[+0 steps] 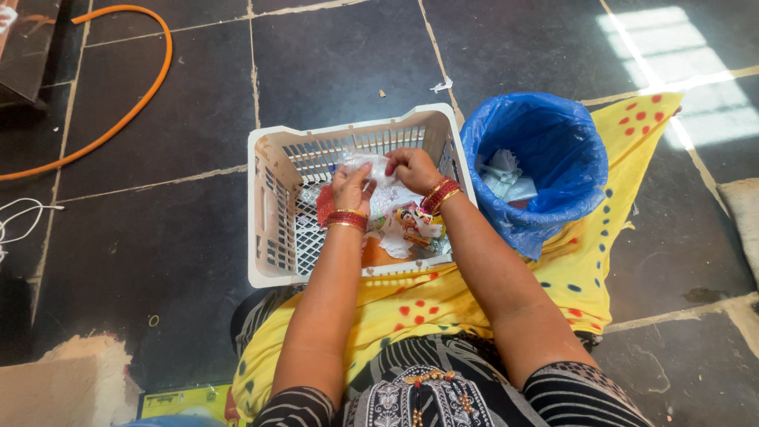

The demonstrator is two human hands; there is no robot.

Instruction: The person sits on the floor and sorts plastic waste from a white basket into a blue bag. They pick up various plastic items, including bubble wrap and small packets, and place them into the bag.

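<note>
Head view: both hands work over the white crate (273, 198) at centre. Left hand (352, 188) and right hand (413, 168) pinch a clear wrapper (370, 164) between them, fingers closed on it. Blue-lined bin (545, 150) stands just right.

Crumpled clear and red-white wrappers (395, 217), seemingly, in basket (273, 205).
</note>
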